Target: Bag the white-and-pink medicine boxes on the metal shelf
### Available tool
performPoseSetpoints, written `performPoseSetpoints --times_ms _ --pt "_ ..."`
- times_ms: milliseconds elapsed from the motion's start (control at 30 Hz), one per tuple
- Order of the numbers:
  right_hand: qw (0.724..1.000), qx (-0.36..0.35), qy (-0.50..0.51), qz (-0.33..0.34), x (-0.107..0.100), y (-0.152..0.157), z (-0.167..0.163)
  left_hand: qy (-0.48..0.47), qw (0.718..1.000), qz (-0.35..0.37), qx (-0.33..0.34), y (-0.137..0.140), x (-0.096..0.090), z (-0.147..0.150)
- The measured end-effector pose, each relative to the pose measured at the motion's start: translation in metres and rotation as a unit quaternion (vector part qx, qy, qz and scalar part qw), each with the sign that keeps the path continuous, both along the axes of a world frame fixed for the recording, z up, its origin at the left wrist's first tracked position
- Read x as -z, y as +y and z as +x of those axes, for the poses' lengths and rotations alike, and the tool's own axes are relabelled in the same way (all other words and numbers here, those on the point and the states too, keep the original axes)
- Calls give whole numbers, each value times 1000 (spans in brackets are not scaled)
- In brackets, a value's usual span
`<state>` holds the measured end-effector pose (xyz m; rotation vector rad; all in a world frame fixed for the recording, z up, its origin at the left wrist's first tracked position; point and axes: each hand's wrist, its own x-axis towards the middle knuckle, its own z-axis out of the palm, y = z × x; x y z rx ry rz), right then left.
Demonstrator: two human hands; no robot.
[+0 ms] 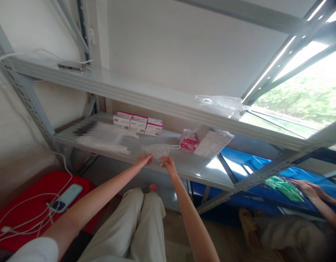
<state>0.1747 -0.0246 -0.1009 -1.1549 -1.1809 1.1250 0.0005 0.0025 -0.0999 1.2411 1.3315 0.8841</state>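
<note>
A clear plastic bag (157, 148) lies at the front edge of the lower shelf, between my two hands. My left hand (145, 159) pinches its left side, fingers closed. On its right side my right hand (167, 162) also has its fingers closed on the thin plastic. Behind the bag stand several white and pink boxes (138, 123) in a row. To the left lies a stack of flat clear bags (106, 138). Right of my hands, a plastic-wrapped pink packet (189, 140) sits against a wrapped block of white boxes (211, 142).
An upper shelf (140, 89) crosses above my hands, with a phone-like device (72, 65) and a loose plastic bag (222, 102). A power bank (67, 197) with white cables rests on a red stool (23, 196). At right, another person's hands (307, 187) touch a green package (285, 188).
</note>
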Motion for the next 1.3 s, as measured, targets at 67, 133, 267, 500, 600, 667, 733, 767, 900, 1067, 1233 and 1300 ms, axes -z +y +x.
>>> performPoseSetpoints --times_ms 67,133,267,500,600,667,733,767,900,1067,1233,1300 --pt "1000 -4 -4 5 -1 -1 -2 12 1000 11 10 4 6 -3" --pt "1000 -2 -3 5 -2 -3 -4 26 999 28 13 9 12 -5" --pt "1000 -1 9 0 -3 -7 -4 47 998 45 6 17 17 -7" --pt "1000 -7 7 -9 2 -11 -4 65 994 82 -8 15 10 -5" --pt "1000 -10 12 -5 4 -12 -4 62 994 85 -25 15 8 -8" --pt "1000 -14 10 6 5 -12 0 55 994 85 -43 16 6 -12" --pt "1000 -17 -2 20 5 -10 11 46 994 83 -62 16 5 -18" --pt "999 -16 -12 27 5 -9 19 41 993 80 -73 16 5 -22" --pt "992 47 -95 69 4 -4 66 25 992 58 -106 9 3 -40" --pt "956 117 -247 103 4 -11 116 5 994 17 -104 -6 6 -57" --pt "937 73 -330 93 10 -28 113 -3 998 -15 -54 -12 14 -65" --pt "920 43 -378 87 14 -33 104 -3 999 -22 -46 -13 17 -66"
